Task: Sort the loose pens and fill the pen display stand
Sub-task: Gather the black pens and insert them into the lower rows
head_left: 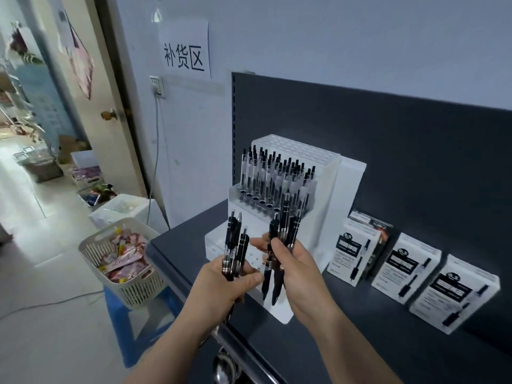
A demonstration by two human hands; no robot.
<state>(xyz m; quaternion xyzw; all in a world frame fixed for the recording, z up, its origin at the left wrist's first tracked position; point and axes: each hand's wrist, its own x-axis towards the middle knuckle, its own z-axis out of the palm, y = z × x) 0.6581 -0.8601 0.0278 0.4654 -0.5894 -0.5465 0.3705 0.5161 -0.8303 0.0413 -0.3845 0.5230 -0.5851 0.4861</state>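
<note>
Left hand (221, 284) gripping pens (234, 239), right hand (299, 267) gripping more, display stand (327, 167) holding upright pens (277, 176) (middle tier), basket (133, 289) of packets (124, 256)

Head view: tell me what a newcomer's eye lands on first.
Two bunches of black pens stand out at centre, one gripped in the left hand, one in the right hand. Behind them stands the partly filled white pen display stand, with white pen boxes to its right.

The left hand (221, 284) and right hand (300, 270) are bare; both forearms (346, 342) are bare too, uncovered to the bottom edge.
</note>
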